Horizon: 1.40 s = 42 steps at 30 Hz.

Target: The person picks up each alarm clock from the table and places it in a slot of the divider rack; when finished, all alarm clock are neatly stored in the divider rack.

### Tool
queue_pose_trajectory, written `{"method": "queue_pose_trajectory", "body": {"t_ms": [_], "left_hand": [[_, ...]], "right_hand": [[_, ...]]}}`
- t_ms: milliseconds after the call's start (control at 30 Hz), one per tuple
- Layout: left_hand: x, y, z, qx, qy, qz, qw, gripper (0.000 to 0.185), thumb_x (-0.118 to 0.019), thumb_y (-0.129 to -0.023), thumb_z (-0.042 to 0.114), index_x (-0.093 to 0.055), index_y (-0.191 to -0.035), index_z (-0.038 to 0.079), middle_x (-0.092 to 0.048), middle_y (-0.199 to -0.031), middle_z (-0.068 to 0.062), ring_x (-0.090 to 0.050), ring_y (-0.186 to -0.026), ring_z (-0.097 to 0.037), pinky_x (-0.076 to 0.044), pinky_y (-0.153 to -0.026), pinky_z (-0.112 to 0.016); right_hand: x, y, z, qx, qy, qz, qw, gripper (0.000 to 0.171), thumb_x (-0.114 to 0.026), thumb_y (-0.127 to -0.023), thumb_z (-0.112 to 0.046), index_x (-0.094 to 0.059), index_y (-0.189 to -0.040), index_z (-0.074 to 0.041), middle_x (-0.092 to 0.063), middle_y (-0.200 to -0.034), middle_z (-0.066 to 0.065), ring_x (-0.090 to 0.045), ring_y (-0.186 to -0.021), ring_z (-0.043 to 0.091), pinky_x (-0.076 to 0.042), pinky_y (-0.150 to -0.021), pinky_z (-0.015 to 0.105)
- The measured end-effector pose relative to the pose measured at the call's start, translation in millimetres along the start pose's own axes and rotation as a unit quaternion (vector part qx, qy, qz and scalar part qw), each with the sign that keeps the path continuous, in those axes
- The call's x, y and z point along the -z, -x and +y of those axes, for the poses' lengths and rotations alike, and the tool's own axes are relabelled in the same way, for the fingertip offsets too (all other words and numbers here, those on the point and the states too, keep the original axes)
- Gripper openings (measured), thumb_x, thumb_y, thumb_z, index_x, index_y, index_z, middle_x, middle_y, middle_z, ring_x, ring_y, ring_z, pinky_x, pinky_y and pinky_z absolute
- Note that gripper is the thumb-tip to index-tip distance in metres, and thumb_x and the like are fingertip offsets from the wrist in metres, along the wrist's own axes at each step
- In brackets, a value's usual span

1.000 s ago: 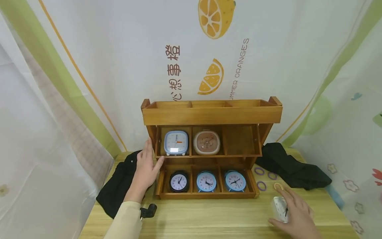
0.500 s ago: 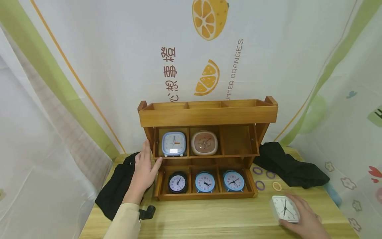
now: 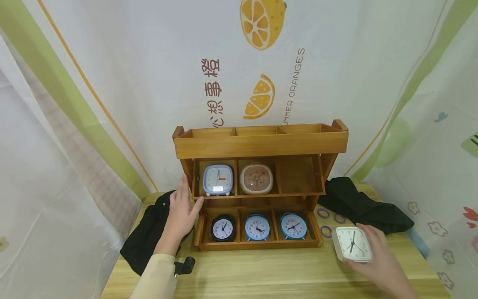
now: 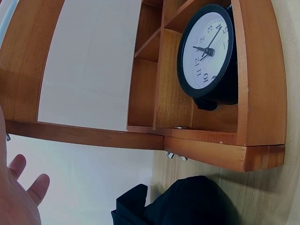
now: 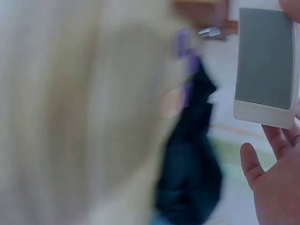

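A wooden tiered rack (image 3: 261, 146) stands on the table. My left hand (image 3: 179, 218) lies with straight fingers along its left side, thumb near the middle tier's edge. My right hand (image 3: 381, 257) grips a white square alarm clock (image 3: 352, 244) by its edges, dial up, over the table right of the rack. In the right wrist view the clock's grey panel (image 5: 265, 58) shows. The middle tier holds a blue-rimmed square clock (image 3: 218, 179) and a beige-rimmed brown-faced clock (image 3: 256, 178). Below stand a black round clock (image 3: 223, 229) and two light-blue round clocks (image 3: 257, 228).
Black cloth (image 3: 145, 236) lies left of the rack, and another black cloth (image 3: 367, 209) lies at the right. Several purple rings (image 3: 323, 213) lie between the rack and that cloth. White printed curtains surround the wooden table (image 3: 261, 274).
My right hand has taken hold of the white clock and raised it up and slightly left, so it now covers the yellow ring in the head view. The left hand stays at the rack.
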<state>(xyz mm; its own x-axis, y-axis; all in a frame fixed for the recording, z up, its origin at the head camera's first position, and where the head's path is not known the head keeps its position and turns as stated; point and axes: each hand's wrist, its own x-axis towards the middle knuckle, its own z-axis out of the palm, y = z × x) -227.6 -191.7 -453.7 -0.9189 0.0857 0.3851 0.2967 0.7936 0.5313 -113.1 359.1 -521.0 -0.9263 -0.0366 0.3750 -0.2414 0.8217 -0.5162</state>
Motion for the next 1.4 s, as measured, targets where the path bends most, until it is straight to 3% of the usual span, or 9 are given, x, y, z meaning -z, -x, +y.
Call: {"method": "queue_pose_trajectory", "body": {"t_ms": [67, 133, 233, 300, 533, 633, 767, 1100, 1400], "left_hand": [[-0.3, -0.1, 0.0, -0.002, -0.001, 0.0, 1.0, 0.091, -0.054, -0.108, 0.041, 0.008, -0.168, 0.015, -0.004, -0.174, -0.02, -0.023, -0.144, -0.054, -0.029, -0.112, -0.07], [-0.3, -0.1, 0.2, -0.003, 0.0, -0.002, 1.0, 0.09, -0.054, -0.108, 0.04, 0.009, -0.168, 0.015, -0.003, -0.174, -0.02, -0.022, -0.144, -0.053, -0.03, -0.112, -0.07], [-0.1, 0.1, 0.5, -0.002, 0.001, -0.006, 1.0, 0.09, -0.053, -0.109, 0.04, 0.009, -0.168, 0.014, -0.001, -0.174, -0.019, -0.02, -0.145, -0.053, -0.029, -0.112, -0.069], [0.1, 0.2, 0.3, 0.0, 0.001, -0.009, 1.0, 0.09, -0.053, -0.109, 0.04, 0.01, -0.168, 0.014, 0.001, -0.175, -0.017, -0.019, -0.146, -0.052, -0.028, -0.113, -0.069], [-1.1, 0.2, -0.1, 0.001, 0.002, -0.004, 1.0, 0.091, -0.054, -0.108, 0.042, 0.009, -0.168, 0.017, -0.001, -0.175, -0.016, -0.022, -0.144, -0.053, -0.029, -0.112, -0.07], [-1.7, -0.3, -0.4, -0.001, 0.001, -0.004, 1.0, 0.091, -0.054, -0.108, 0.042, 0.01, -0.168, 0.016, 0.0, -0.175, -0.017, -0.022, -0.144, -0.054, -0.029, -0.112, -0.07], [-1.3, -0.4, -1.1, 0.001, 0.002, -0.004, 1.0, 0.091, -0.054, -0.108, 0.04, 0.01, -0.168, 0.015, 0.0, -0.175, -0.017, -0.021, -0.145, -0.055, -0.028, -0.112, -0.072], [-1.0, -0.3, -3.0, 0.005, -0.01, -0.009, 0.9999, 0.091, -0.054, -0.109, 0.04, 0.01, -0.168, 0.013, 0.002, -0.175, -0.018, -0.022, -0.144, -0.055, -0.029, -0.112, -0.071], [-3.3, -1.0, -3.4, 0.01, -0.012, -0.014, 0.9998, 0.092, -0.054, -0.109, 0.04, 0.01, -0.168, 0.012, 0.002, -0.174, -0.018, -0.021, -0.144, -0.053, -0.03, -0.112, -0.07]], "right_hand": [[8, -12, -15, 0.018, -0.018, 0.023, 0.999, 0.111, -0.104, -0.055, -0.022, -0.048, -0.149, -0.002, -0.042, -0.142, 0.027, -0.045, -0.117, 0.042, -0.025, -0.086, 0.01], [16, -24, -30, 0.028, -0.029, 0.033, 0.999, 0.113, -0.104, -0.054, -0.018, -0.047, -0.152, -0.005, -0.041, -0.145, 0.025, -0.042, -0.12, 0.041, -0.027, -0.091, 0.015], [26, -42, -55, 0.034, -0.04, 0.036, 0.998, 0.117, -0.104, -0.055, -0.018, -0.044, -0.156, -0.008, -0.038, -0.149, 0.024, -0.041, -0.124, 0.042, -0.041, -0.097, 0.04], [28, -52, -71, 0.041, -0.042, 0.037, 0.998, 0.119, -0.104, -0.056, -0.018, -0.042, -0.157, -0.009, -0.037, -0.151, 0.024, -0.04, -0.125, 0.043, -0.043, -0.088, 0.059], [19, -79, -110, 0.064, -0.048, 0.058, 0.995, 0.121, -0.105, -0.054, -0.018, -0.042, -0.158, -0.009, -0.038, -0.151, 0.021, -0.045, -0.122, 0.036, -0.039, -0.087, 0.021], [13, -92, -120, 0.057, -0.055, 0.058, 0.995, 0.12, -0.104, -0.057, -0.018, -0.041, -0.158, -0.008, -0.035, -0.153, 0.021, -0.045, -0.124, 0.038, -0.048, -0.091, 0.042], [4, -112, -129, 0.056, -0.072, 0.059, 0.994, 0.116, -0.102, -0.061, -0.019, -0.04, -0.158, -0.005, -0.033, -0.155, 0.024, -0.042, -0.129, 0.044, -0.046, -0.092, 0.068], [-11, -152, -143, 0.06, -0.063, 0.065, 0.994, 0.11, -0.099, -0.068, -0.024, -0.038, -0.158, -0.006, -0.028, -0.159, 0.027, -0.037, -0.14, 0.048, -0.041, -0.101, 0.072], [-17, -164, -145, 0.03, -0.048, 0.037, 0.998, 0.11, -0.097, -0.071, -0.027, -0.035, -0.158, -0.003, -0.028, -0.159, 0.029, -0.036, -0.141, 0.05, -0.04, -0.103, 0.071]]}}
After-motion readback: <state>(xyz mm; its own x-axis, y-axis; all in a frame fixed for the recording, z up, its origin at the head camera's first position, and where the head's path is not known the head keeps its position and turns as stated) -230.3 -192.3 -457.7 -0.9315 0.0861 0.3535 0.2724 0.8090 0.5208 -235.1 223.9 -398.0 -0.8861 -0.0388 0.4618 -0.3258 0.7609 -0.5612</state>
